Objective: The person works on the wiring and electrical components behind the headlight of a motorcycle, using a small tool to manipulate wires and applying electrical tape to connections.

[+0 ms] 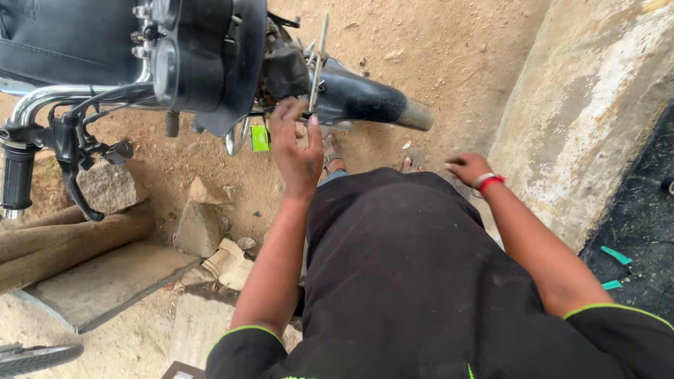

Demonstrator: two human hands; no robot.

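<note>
Sandy ground [449,49]; left hand [298,151] fingers seemingly pinching near-upright metal rod [319,56], right hand [469,168] loosely curled.

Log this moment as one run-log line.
left hand: at motorcycle front, near black fender | right hand: free, empty | ground: stones

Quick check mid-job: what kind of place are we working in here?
Probably an outdoor roadside repair spot: a motorcycle stands on bare dirt ground, with loose stones nearby and a rough concrete wall alongside.
</note>
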